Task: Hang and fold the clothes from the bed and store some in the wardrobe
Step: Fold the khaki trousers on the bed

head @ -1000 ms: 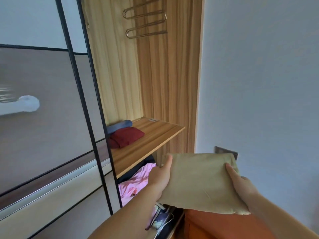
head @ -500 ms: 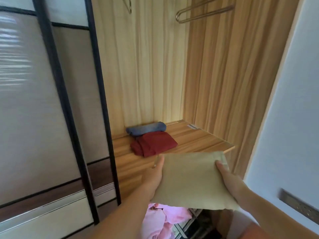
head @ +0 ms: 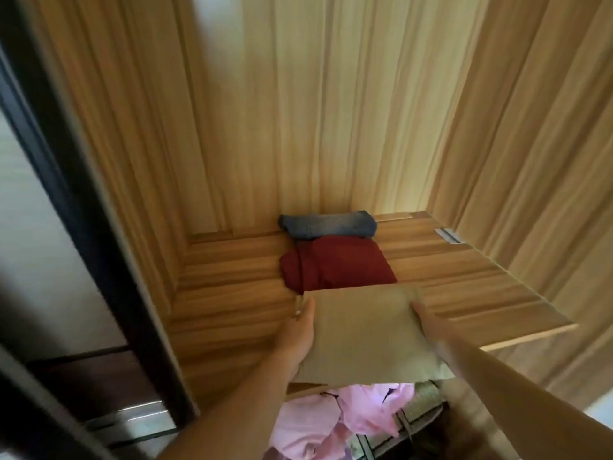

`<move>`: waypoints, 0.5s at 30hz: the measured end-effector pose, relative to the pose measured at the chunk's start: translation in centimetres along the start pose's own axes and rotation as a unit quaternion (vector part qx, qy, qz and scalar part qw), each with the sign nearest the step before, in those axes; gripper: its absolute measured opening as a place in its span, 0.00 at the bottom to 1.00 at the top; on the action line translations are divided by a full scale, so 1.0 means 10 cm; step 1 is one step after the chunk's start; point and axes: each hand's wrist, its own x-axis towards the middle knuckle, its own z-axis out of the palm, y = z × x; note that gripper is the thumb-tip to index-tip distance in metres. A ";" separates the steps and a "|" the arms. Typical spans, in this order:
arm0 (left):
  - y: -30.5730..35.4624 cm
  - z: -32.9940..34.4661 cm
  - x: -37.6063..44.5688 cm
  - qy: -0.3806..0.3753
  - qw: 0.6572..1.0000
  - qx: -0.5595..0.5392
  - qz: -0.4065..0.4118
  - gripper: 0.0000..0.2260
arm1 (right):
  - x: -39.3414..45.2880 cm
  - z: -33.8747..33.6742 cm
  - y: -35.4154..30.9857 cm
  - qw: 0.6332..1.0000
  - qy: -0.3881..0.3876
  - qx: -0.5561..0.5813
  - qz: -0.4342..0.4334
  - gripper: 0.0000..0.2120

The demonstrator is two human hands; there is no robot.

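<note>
Folded tan cloth (head: 361, 336), flat and square, held over the front edge of the wooden shelf (head: 232, 303). Left hand (head: 297, 340) grips its left side, thumb on top; right hand (head: 431, 327) grips the right side, blurred. Just behind it on the shelf: folded red garment (head: 338, 263), then rolled jeans (head: 328, 224). Pink clothes (head: 331, 416) below the shelf.

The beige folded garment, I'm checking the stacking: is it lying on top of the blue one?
No, the beige folded garment is held in front of the red garment.
</note>
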 end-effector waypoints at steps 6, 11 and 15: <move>0.22 0.20 0.37 0.068 0.997 0.020 -0.019 0.31 | 0.65 0.09 -0.18 0.995 -0.012 -0.093 -0.044 0.40; 0.35 0.27 0.64 0.105 0.994 0.032 0.009 0.26 | 0.99 0.19 -0.33 0.987 -0.014 -0.150 -0.064 0.44; 0.43 0.27 0.74 0.129 0.989 0.065 0.023 0.27 | 1.12 0.21 -0.37 0.983 -0.020 -0.161 -0.085 0.42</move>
